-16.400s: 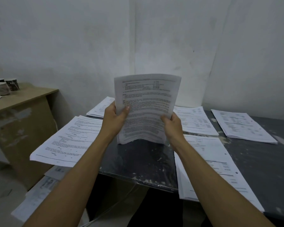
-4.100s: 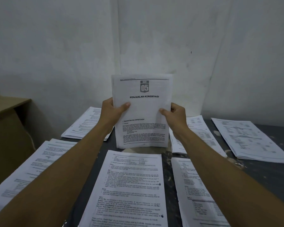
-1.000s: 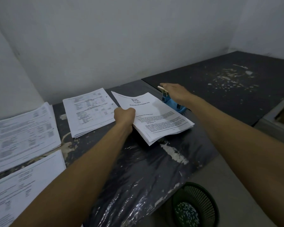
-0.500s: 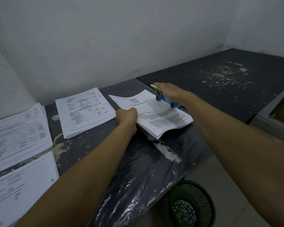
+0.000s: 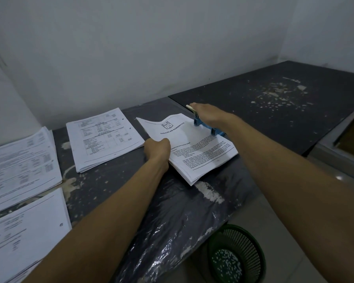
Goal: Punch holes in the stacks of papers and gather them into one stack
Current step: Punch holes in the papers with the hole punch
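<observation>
The left hand (image 5: 157,149) grips the near-left edge of the stack (image 5: 194,148), fingers curled round the paper, thumb side on top. This stack, its cover headed "05 PENJUALAN KONSINYASI", lies slanted on the dark table (image 5: 274,111), with its far-right edge pushed into the blue punch (image 5: 209,128) at about 2 o'clock from the left hand. The far corner of the cover sheet is curled up. The right hand (image 5: 207,114) lies flat on top of the punch, palm down with straight fingers pressing on its pale lever; nothing is clasped. At 9 o'clock from the held stack, just beside it, a second stack (image 5: 102,139) lies flat, printed with tables. Farther toward 9 o'clock, at the left edge of view, a third stack (image 5: 20,166) lies on the table, and a fourth stack (image 5: 25,233) sits at 7 o'clock, nearest the person. A crinkled clear plastic sheet (image 5: 172,227) covers the table's near edge. On the floor at 5 o'clock stands a green basket (image 5: 251,240) with small white flecks inside. The table top at 1 o'clock is flecked with pale worn patches.
</observation>
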Demonstrator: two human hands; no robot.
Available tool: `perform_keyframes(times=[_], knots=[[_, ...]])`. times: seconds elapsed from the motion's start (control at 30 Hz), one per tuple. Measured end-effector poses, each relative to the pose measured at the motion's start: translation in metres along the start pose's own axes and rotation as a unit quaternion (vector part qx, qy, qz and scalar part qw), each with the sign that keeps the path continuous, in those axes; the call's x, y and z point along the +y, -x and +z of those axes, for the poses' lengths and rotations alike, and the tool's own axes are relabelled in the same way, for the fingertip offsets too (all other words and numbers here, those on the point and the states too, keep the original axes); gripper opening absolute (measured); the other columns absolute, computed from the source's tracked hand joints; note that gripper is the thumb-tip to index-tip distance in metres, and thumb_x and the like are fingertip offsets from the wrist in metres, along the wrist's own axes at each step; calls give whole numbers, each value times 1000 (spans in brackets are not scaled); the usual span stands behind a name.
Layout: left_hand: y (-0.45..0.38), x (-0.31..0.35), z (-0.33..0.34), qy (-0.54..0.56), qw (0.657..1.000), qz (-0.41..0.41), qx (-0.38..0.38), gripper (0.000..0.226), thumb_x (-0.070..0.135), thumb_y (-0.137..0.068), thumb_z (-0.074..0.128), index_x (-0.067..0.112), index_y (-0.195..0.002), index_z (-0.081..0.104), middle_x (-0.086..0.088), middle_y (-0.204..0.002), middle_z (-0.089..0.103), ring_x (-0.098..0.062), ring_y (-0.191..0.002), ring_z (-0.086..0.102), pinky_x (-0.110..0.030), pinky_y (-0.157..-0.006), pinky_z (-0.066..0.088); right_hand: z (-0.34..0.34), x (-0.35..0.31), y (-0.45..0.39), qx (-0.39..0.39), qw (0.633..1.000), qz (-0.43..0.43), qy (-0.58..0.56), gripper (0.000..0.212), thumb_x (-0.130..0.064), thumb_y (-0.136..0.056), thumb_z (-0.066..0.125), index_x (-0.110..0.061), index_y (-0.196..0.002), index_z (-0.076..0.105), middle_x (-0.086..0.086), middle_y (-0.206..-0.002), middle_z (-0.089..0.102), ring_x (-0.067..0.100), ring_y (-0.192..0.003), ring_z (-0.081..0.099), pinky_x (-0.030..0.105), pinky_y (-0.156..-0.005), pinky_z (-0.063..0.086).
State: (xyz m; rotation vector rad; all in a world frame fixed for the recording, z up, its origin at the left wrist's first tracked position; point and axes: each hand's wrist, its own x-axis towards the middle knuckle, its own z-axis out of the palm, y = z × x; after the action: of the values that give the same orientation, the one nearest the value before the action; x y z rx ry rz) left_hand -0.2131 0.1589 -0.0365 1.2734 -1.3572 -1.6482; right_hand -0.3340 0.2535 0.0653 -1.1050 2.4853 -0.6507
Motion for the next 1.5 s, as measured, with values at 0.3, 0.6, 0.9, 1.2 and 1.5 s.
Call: perform_keyframes(times=[0.3,0.6,0.9,1.2,1.5], knots=[[3,4,-2,1,1000,-4,-4,33,9,-71,51,9,-103,58,-8,-101,68,-32,-87,68,-51,-80,60,-1,-3,-1,-21,998,30,-47,40,-30,-107,23,-5,-123,49,15,-112,55,21,-91,46,38,-81,36],[4,1,-6,19,1000,9,0,16,2,-82,50,17,-79,53,-5,-94,66,-30,-88,68,-49,-80,60,4,0,-7,-9,999,20,-40,31,-33,-108,23,-16,-92,43,7,-91,49,19,-82,45,34,-73,37],[2,-2,-8,15,1000,17,4,18,2,-81,49,19,-77,52,-2,-92,65,-30,-88,67,-48,-80,61,11,0,-5,-1,1000,4,-16,45,-33,-108,19,-4,-117,52,22,-113,59,28,-92,52,41,-81,40],[4,-1,-8,14,1000,20,2,21,-1,-83,48,19,-76,50,0,-87,63,-32,-91,67,-48,-82,59,23,5,-3,27,999,-16,5,51,-43,-107,13,-31,-153,34,5,-151,43,32,-135,41,42,-103,34],[8,1,-10,-7,1000,28,4,20,1,-84,49,20,-77,49,-6,-96,65,-32,-90,67,-49,-82,60,50,12,-11,68,990,-32,117,53,-38,-107,13,-24,-158,18,7,-165,17,36,-148,25,59,-115,18]])
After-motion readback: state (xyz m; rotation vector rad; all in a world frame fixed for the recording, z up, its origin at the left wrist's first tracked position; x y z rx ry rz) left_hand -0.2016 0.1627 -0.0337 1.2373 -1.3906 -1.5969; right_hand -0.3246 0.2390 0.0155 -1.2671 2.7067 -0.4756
